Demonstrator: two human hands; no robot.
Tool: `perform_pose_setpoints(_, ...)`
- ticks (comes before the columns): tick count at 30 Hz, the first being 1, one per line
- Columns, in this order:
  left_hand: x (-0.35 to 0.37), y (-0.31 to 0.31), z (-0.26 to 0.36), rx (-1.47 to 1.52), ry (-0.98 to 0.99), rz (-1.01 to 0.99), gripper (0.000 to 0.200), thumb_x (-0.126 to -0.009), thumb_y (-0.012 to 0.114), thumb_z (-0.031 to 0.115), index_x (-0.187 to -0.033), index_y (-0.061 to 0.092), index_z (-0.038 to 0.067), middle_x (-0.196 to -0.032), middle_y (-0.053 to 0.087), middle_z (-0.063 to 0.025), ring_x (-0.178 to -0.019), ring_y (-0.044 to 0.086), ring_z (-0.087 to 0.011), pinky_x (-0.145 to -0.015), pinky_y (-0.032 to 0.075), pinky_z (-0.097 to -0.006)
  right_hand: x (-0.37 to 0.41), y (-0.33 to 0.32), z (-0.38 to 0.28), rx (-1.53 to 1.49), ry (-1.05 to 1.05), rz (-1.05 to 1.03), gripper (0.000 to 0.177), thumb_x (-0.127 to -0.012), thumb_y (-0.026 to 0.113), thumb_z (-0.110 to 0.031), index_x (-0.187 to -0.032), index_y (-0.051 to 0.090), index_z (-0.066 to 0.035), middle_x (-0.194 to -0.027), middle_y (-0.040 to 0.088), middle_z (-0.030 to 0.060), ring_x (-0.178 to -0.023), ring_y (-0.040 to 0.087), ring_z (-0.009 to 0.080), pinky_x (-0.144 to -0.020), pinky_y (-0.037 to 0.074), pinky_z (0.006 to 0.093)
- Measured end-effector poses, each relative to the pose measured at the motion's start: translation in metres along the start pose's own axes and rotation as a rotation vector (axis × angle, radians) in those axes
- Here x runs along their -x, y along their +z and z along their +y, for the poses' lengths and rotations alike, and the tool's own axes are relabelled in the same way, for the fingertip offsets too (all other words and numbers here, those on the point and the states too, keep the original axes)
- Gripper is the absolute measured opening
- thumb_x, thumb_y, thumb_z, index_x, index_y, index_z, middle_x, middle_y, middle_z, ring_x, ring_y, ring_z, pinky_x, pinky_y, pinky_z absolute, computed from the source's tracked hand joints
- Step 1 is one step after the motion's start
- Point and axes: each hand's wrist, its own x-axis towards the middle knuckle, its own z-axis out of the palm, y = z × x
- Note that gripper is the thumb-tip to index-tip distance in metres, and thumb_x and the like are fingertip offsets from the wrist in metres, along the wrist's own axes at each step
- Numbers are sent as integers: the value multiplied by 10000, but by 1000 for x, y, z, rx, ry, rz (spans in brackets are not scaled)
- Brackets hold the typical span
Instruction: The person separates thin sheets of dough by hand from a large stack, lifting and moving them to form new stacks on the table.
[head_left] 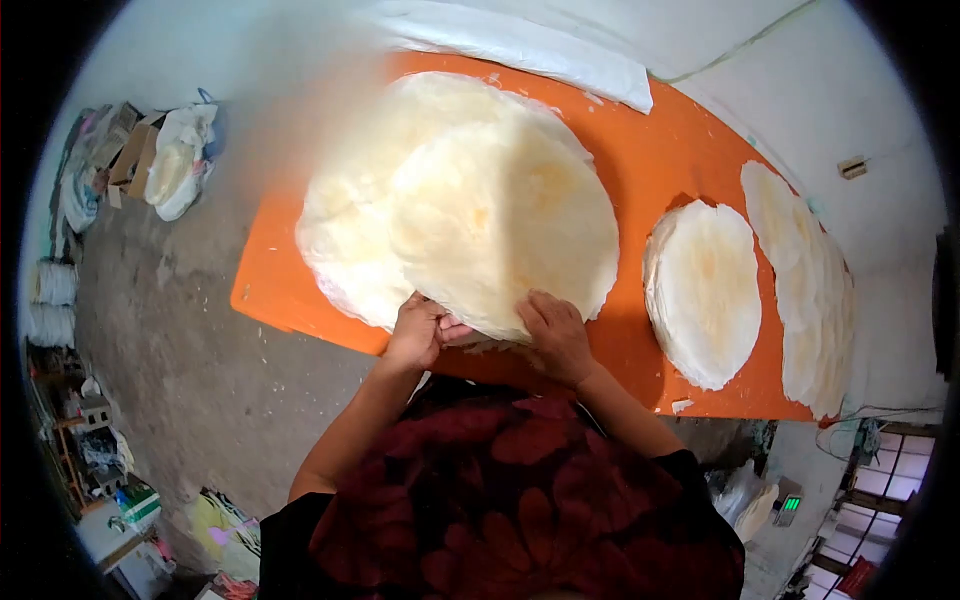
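Large, thin, pale round sheets [350, 210] lie overlapped on an orange table [630, 180]. The uppermost round sheet [470, 220] is cream with faint yellow patches, and its near edge meets both hands. My left hand [422, 328] is closed at that edge, with the sheet's rim between its fingers. To its right, my right hand [555, 330] lies over the near edge with its fingertips on top; its thumb is hidden, and the fingers look bent around the rim.
Right of the hands stands a stack of smaller round sheets [705, 295]. More overlapped sheets [800, 290] line the table's far right. A white wrapped bundle [520, 45] lies along the back edge. Boxes and bags [140, 160] sit on the floor at left.
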Motion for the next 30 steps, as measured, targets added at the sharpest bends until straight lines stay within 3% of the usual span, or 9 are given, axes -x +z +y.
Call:
perform_pose_setpoints(6, -2, -15, 23, 113, -76, -235, 137, -872, 451, 178, -921, 491, 56, -930, 608, -122, -866, 613, -225, -700, 522, -348, -41, -32, 35, -290, 291, -302, 356, -688, 564, -57, -1041, 582, -97, -1003, 602, 121, -909, 568, 303, -788, 458, 348)
perform_pose_setpoints(9, -14, -33, 45, 49, 53, -171, 261, -900, 426, 226, -1081, 514, 59, -845, 568, -41, -779, 557, -151, -656, 462, -273, -102, -67, 80, -492, 467, -402, 264, -761, 584, -227, -951, 596, -44, -935, 614, 144, -844, 587, 266, -748, 444, 351)
perform_pose_setpoints(10, -22, -39, 52, 42, 92, -163, 264, -903, 425, 215, -1103, 516, 70, -825, 554, -23, -752, 539, -132, -639, 448, -264, -142, -91, 86, -137, 503, -511, 258, -754, 604, -245, -861, 602, -10, -850, 617, 156, -735, 573, 223, -686, 450, 355)
perform_pose_setpoints(11, -24, -34, 63, 58, 102, -31, 297, -917, 372, 180, -1145, 525, 65, -757, 528, -7, -666, 501, -113, -611, 424, -246, -175, -115, 90, -46, 606, -475, 251, -760, 606, -248, -815, 598, -4, -729, 600, 148, -621, 524, 205, -620, 448, 352)
perform_pose_setpoints(13, -42, -47, 76, 116, 141, 22, 163, -895, 405, 135, -933, 550, 73, -692, 513, -7, -614, 492, -105, -563, 423, -235, -214, -147, 101, -68, 357, -90, 226, -768, 595, -243, -792, 595, -19, -645, 568, 130, -551, 486, 253, -567, 441, 353)
perform_pose_setpoints(16, -55, -44, 91, 147, 168, 136, 69, -860, 462, 93, -802, 498, 85, -674, 505, -23, -587, 486, -109, -522, 421, -230, -253, -187, 39, 306, 274, 128, 160, -771, 564, -185, -821, 581, -34, -687, 588, 131, -588, 544, 290, -555, 444, 377)
perform_pose_setpoints(20, -63, -35, 93, 242, 174, 245, 57, -815, 496, 30, -853, 464, 59, -676, 502, -51, -573, 484, -126, -496, 420, -233, -255, -96, 20, 541, -92, 400, 90, -744, 451, -57, -810, 509, -76, -650, 532, 75, -592, 565, 265, -495, 441, 396)
perform_pose_setpoints(25, -74, -41, 96, 219, 147, 244, 131, -833, 473, 10, -962, 494, -1, -718, 559, -97, -556, 562, -166, -446, 422, -228, -220, 86, 3, 451, 11, -36, 68, -699, 520, -92, -764, 537, -99, -688, 557, 68, -604, 581, 209, -470, 474, 329)
perform_pose_setpoints(30, -81, -42, 102, 84, 89, 205, 116, -859, 445, 67, -940, 515, 23, -730, 580, -84, -534, 574, -148, -437, 427, -231, -202, 114, -16, 332, 7, -143, 69, -686, 535, -89, -753, 523, -79, -736, 550, 73, -691, 582, 224, -515, 481, 327)
